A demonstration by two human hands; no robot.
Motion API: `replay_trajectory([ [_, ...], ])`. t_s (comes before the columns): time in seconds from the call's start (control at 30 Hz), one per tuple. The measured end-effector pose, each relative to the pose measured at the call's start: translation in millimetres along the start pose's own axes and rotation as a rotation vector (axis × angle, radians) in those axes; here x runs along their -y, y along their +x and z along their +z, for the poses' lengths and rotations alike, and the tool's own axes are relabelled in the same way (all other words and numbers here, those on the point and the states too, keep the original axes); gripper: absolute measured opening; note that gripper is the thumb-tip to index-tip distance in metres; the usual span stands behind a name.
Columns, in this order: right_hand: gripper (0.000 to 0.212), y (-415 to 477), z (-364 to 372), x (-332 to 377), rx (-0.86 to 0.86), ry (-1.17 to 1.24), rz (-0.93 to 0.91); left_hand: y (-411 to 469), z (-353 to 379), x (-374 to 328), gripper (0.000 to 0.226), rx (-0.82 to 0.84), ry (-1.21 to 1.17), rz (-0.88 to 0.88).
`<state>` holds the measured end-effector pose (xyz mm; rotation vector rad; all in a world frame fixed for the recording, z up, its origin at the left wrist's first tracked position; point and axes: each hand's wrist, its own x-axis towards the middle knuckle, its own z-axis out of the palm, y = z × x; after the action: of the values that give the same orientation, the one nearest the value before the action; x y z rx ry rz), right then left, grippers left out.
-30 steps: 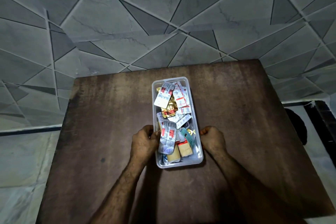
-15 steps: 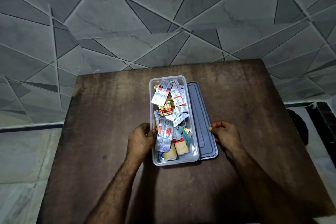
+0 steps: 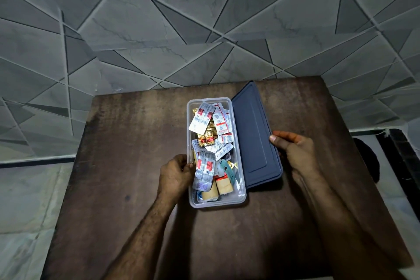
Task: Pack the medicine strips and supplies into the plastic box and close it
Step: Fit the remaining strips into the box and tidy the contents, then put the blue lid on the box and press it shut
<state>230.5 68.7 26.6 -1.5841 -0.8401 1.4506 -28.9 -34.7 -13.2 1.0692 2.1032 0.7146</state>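
A clear plastic box [image 3: 241, 196] stands open in the middle of the brown table, filled with several silver and red medicine strips [image 3: 202, 117], gold foil packets [image 3: 206, 140] and tan bandage rolls [image 3: 223, 185]. My left hand [image 3: 176, 174] grips the box's left wall near the front. A dark blue lid [image 3: 252, 134] leans tilted against the box's right side, its right edge raised. My right hand [image 3: 293, 151] holds that raised edge, thumb on top.
The wooden table [image 3: 127, 166] reaches from the tiled wall to the near edge, with bare surface left and right of the box. A dark object [image 3: 368, 159] sits on the floor beyond the table's right edge.
The lid came out from under the box to its right side. My right hand took its outer edge and tilted it up. My left hand stayed on the box.
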Motion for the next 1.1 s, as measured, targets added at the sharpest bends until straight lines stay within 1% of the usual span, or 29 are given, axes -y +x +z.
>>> replay_trajectory([
  [0.17, 0.014, -12.2, 11.0, 7.6, 0.037, 0.013, -0.020, -1.7, 5.7, 5.0, 0.014, 0.013, -0.018, -0.027],
  [0.37, 0.023, -30.1, 29.0, 4.3, 0.083, -0.176, -0.057, 0.7, 9.5, 5.9, 0.011, 0.013, -0.037, -0.035],
  [0.53, 0.023, -42.7, 50.6, -7.7, 0.046, -0.330, -0.113, 3.0, 7.5, 1.1, 0.028, 0.015, 0.031, -0.039],
  [0.6, 0.023, -49.4, 60.0, -11.1, 0.025, -0.382, -0.140, 1.9, 6.3, -3.9, 0.038, -0.068, 0.078, 0.005],
  [0.63, 0.023, -52.8, 64.7, -13.3, 0.018, -0.402, -0.159, 2.5, 5.7, -6.9, 0.039, -0.119, 0.069, 0.033],
  [0.7, 0.024, -59.3, 74.4, -18.2, 0.016, -0.425, -0.183, 4.3, 6.0, -13.8, 0.033, -0.162, 0.011, 0.084],
  [0.73, 0.025, -62.1, 79.0, -20.9, 0.021, -0.434, -0.190, 5.3, 7.0, -18.2, 0.029, -0.131, -0.047, 0.097],
  [0.77, 0.026, -64.6, 83.4, -23.9, 0.029, -0.453, -0.199, 6.6, 8.8, -22.9, 0.028, -0.074, -0.160, 0.078],
  [0.83, 0.026, -70.0, 91.2, -28.9, 0.051, -0.523, -0.227, 7.4, 10.4, -34.7, 0.028, 0.085, -0.488, -0.070],
  [0.87, 0.025, -73.1, 94.4, -31.1, 0.066, -0.560, -0.241, 8.2, 10.7, -38.5, 0.029, 0.146, -0.615, -0.123],
  [0.9, 0.023, -75.5, 97.0, -34.0, 0.083, -0.592, -0.256, 9.0, 11.6, -41.4, 0.029, 0.190, -0.686, -0.141],
  [1.0, 0.024, -83.9, 103.8, -39.3, 0.136, -0.711, -0.306, 10.8, 14.4, -42.6, 0.027, 0.248, -0.694, -0.118],
  [1.1, 0.028, -88.6, 107.3, -43.8, 0.206, -0.771, -0.355, 14.9, 16.0, -38.1, 0.014, 0.198, -0.728, -0.176],
])
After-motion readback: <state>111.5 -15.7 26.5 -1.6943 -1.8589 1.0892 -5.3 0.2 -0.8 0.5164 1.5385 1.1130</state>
